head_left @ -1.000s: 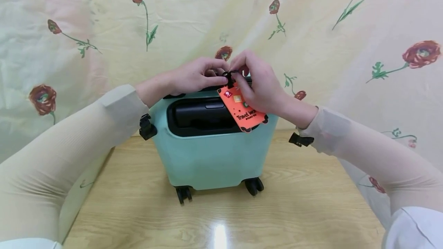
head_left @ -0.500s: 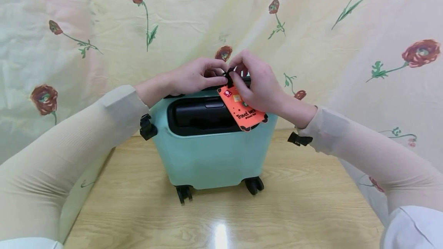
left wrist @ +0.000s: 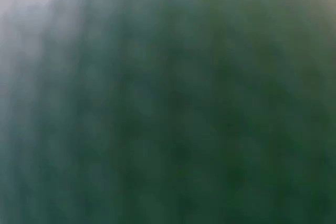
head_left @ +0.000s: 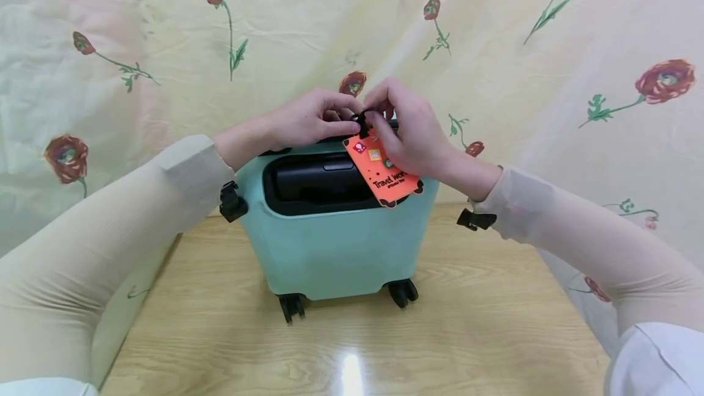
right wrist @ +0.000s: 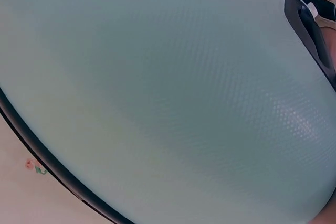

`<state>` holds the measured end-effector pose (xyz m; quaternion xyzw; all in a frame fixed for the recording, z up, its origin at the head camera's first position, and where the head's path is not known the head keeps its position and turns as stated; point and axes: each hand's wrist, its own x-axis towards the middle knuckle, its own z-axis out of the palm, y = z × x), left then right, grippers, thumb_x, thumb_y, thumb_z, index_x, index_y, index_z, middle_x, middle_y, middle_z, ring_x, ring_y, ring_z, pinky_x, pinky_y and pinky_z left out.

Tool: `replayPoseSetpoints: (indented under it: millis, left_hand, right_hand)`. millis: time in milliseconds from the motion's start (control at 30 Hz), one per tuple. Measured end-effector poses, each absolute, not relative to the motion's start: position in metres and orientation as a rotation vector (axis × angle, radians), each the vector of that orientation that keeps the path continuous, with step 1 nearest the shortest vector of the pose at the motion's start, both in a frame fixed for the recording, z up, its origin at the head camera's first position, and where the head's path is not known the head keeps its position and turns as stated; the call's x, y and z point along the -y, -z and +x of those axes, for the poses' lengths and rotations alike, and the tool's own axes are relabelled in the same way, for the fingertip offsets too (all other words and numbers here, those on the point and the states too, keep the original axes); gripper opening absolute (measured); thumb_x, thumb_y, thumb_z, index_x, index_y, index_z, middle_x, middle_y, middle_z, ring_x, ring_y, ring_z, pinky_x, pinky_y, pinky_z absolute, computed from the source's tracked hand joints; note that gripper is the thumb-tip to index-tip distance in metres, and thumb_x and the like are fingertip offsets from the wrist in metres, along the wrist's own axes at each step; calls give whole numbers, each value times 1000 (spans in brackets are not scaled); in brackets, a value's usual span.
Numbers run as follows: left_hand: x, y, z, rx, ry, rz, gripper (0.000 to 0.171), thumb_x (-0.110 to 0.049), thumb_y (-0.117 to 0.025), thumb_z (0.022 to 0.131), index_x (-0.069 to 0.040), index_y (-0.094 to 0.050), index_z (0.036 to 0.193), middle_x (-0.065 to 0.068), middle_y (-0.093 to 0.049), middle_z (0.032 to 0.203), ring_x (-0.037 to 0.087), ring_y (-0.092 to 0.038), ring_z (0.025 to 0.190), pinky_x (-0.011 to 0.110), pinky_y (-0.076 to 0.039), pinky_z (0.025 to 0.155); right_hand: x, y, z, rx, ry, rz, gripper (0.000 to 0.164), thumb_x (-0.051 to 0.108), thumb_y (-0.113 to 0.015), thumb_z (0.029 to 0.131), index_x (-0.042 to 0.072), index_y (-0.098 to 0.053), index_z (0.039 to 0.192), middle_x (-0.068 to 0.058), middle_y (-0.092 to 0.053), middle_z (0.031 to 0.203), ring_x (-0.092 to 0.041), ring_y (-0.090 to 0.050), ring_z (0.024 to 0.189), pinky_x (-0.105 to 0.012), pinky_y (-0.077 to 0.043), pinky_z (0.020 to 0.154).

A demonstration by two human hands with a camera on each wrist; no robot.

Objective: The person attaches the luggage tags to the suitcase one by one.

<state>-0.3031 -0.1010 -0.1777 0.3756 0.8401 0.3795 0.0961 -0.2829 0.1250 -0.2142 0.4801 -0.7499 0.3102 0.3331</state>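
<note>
A mint-green suitcase (head_left: 341, 255) stands upright on its black wheels in the head view. Over its top right hangs an orange luggage tag (head_left: 383, 173) printed with "Travel" lettering, tilted across the black recessed handle (head_left: 316, 179). My left hand (head_left: 313, 118) pinches near the base of the tag's black strap (head_left: 361, 123) between thumb and fingers. From the other side, my right hand (head_left: 414, 133) pinches the strap with thumb and forefinger, its palm edge overlapping the tag. Fingers hide most of the strap. The suitcase shell (right wrist: 157, 87) fills the right wrist view; the left wrist view is a green blur.
A wooden table (head_left: 352, 341) carries the suitcase. Close behind it hangs a flower-patterned cloth (head_left: 297, 29). Black clips sit on both sleeves, the left clip (head_left: 233, 201) near the suitcase's left side and the right clip (head_left: 476, 220) beyond its right side.
My right fingertips have shifted slightly on the strap, covering the thin end that showed between the hands a second ago. The suitcase stays in place.
</note>
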Motion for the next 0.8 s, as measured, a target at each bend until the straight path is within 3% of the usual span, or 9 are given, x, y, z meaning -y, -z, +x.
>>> replayPoseSetpoints:
  millis: [333,533,800]
  left_hand:
    - [94,179,-285,-2763,-1106,967,38,-29,-83,92,-9,-75,123,9,-78,110,17,-71,98,31,-55,90]
    - [90,181,-278,-2874,-1185,870,34,-33,-88,88,-10,-83,113,8,-81,101,16,-73,89,30,-56,78]
    - [91,185,-276,-2859,-1301,863,33,-29,-90,88,-10,-83,114,9,-82,102,16,-75,88,26,-57,77]
  right_hand:
    - [-124,215,-284,1846,-802,1270,24,-3,-61,102,-4,-44,120,-18,-64,88,-21,-60,74,-27,-49,74]
    - [-126,214,-280,1885,-809,1181,19,3,-66,101,-2,-63,119,-16,-72,94,-20,-64,75,-25,-51,72]
    - [-128,213,-275,1979,-823,1127,13,7,-70,98,3,-77,107,-13,-74,102,-17,-63,78,-27,-51,74]
